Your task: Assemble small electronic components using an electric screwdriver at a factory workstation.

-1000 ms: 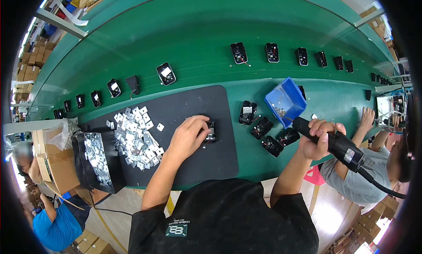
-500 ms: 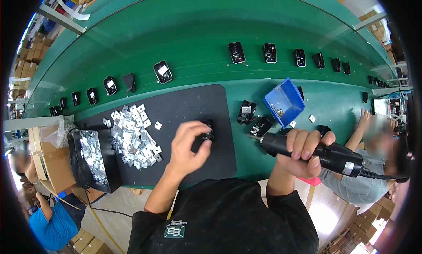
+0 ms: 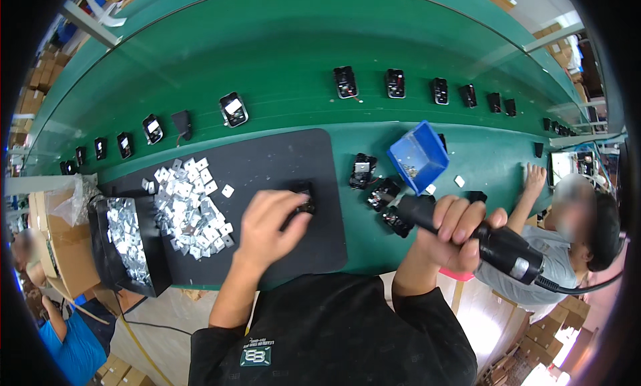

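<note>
My left hand (image 3: 266, 227) is curled around a small black device housing (image 3: 305, 198) on the black mat, thumb on the near side and fingers on the far side. The fingers hide part of the housing. In my right hand (image 3: 457, 234) is a black electric screwdriver (image 3: 511, 251), held tilted with its cord trailing to the right. Its front end is blurred by motion, above several black device housings (image 3: 382, 194) beside the mat. A blue bin (image 3: 427, 149) of small metal parts stands just behind these.
A heap of silvery square plates (image 3: 193, 216) lies on the mat's left side, next to a black box (image 3: 160, 246) of more plates. Black devices (image 3: 234, 110) stand in a row along the green bench. Another person's arm (image 3: 524, 202) rests on the bench at the right.
The whole view has shifted slightly, so the bench things sit farther left. The screwdriver's front end has moved right relative to the housings, uncovering one. My left hand stays at its housing.
</note>
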Demonstrator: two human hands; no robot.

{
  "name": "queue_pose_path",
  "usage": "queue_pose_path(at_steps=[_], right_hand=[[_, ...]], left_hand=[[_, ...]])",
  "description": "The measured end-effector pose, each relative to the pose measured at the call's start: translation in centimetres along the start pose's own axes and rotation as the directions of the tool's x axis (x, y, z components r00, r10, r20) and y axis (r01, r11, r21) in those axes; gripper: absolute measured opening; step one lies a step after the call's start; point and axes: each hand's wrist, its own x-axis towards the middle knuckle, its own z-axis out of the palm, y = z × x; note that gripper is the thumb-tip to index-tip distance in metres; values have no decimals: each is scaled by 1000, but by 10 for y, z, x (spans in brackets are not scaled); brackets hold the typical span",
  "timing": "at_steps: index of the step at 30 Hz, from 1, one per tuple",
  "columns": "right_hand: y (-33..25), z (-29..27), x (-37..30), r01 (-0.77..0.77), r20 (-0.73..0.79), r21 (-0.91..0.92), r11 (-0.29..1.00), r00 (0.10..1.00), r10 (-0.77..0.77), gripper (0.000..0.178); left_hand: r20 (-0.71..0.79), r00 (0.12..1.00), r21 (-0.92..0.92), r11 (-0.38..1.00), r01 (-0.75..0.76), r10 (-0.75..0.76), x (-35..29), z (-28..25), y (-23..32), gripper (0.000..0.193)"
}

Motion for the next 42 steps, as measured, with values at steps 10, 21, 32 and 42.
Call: queue_pose_path(at_steps=[10, 21, 32, 42], right_hand=[[36, -98, 8, -178, -308, -568, 803, 951, -7, 37], [46, -102, 15, -179, -311, -540, 822, 950, 2, 37], [32, -88, 21, -102, -292, -529, 842, 954, -69, 37], [-14, -52, 23, 92, -188, -307, 947, 970, -155, 44]], left_hand=[[374, 826, 87, 902, 422, -422, 8, 11, -39, 34], [309, 896, 87, 948, 307, -318, 11, 22, -36, 31], [320, 838, 54, 892, 449, -441, 7, 26, -27, 21], [134, 965, -52, 971, 233, -224, 28, 32, 4, 30]])
